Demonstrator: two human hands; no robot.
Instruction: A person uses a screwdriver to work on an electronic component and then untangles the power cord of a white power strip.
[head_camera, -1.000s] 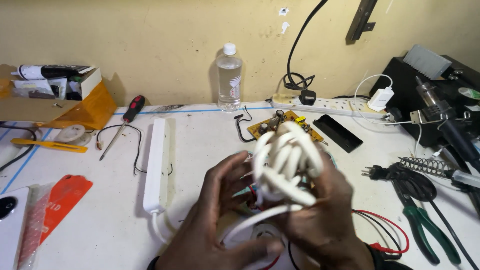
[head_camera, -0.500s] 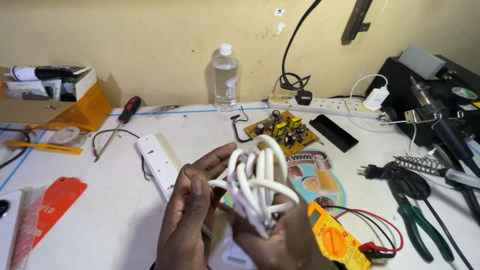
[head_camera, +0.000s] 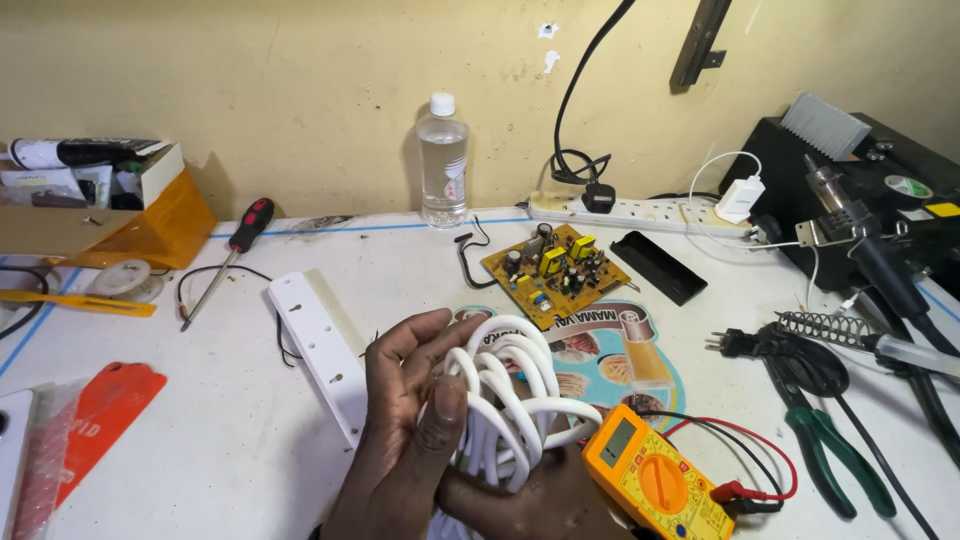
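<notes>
At the far left of a cluttered white workbench (head_camera: 230, 440), an open cardboard box (head_camera: 90, 205) stuffed with packets sits against the wall, with a yellow tool (head_camera: 75, 301) and a roll of tape (head_camera: 122, 278) before it and a red-orange plastic packet (head_camera: 100, 415) lying nearer the front edge. A red-handled screwdriver (head_camera: 228, 258) rests at an angle beside a white power strip housing (head_camera: 318, 350), laid flat well within reach.

Centre frame, the person's left hand (head_camera: 400, 440) wraps a coil of white cable (head_camera: 510, 395), fingers (head_camera: 405, 345) curled over the loops and thumb pressed on top, apparently to keep the bundle from springing loose. The right hand (head_camera: 520, 500) cups the coil from below; it is clenched on the cable, though most of it is hidden by the loops. The coil is held above the bench's front edge, just in front of the power strip housing.

Behind stand a clear plastic bottle (head_camera: 442, 160) and a bare circuit board (head_camera: 556, 272). A yellow multimeter (head_camera: 650, 480) lies just right of the hands, its red and black leads trailing. Farther right sit a plugged-in wall strip (head_camera: 640, 210), green-handled pliers (head_camera: 830, 440) and a soldering iron stand (head_camera: 815, 328), with 1 black station (head_camera: 830, 200) at the edge.
</notes>
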